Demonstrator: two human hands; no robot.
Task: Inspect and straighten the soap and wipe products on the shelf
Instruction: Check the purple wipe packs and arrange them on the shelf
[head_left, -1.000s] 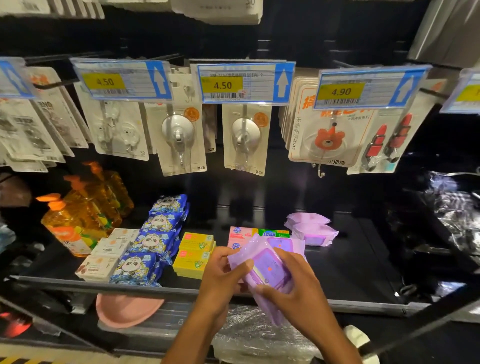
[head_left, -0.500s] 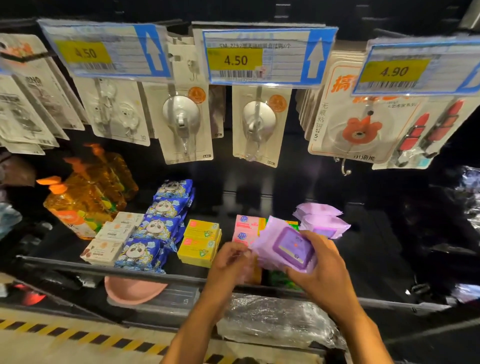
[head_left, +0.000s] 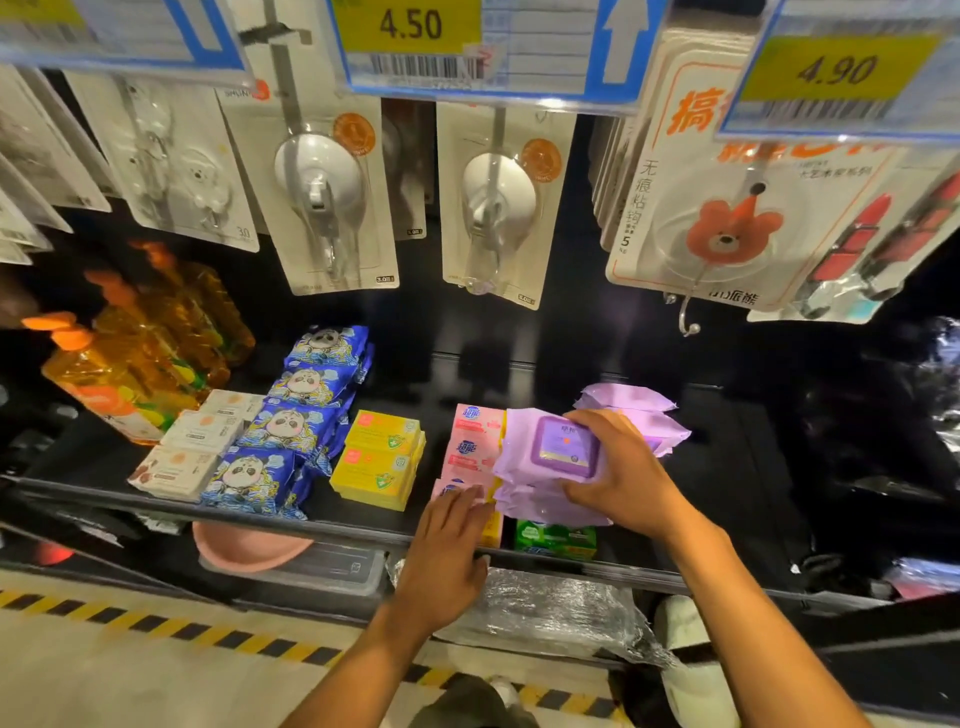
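Note:
My right hand (head_left: 626, 470) grips a purple wipe pack (head_left: 550, 449) with a darker lid, holding it over the pink soap boxes (head_left: 470, 441) and a green soap box (head_left: 553, 538) at the shelf front. My left hand (head_left: 447, 553) has straight fingers whose tips touch the front pink soap box, and it holds nothing. Two more purple wipe packs (head_left: 631, 405) lie behind my right hand. Yellow soap boxes (head_left: 382, 457), blue panda wipe packs (head_left: 291, 431) and white soap boxes (head_left: 200, 441) sit in rows to the left.
Orange pump bottles (head_left: 135, 343) stand at the far left of the black shelf (head_left: 737, 467). Carded hooks (head_left: 322, 192) and price tags (head_left: 488, 47) hang just above. A pink dish (head_left: 244, 551) and plastic-wrapped goods (head_left: 550, 608) lie on the lower shelf. The floor carries striped tape.
My right hand carried the purple wipe pack forward from in front of the shelf onto the soap boxes. My left hand let go of it and lowered to the pink boxes. The view moved closer.

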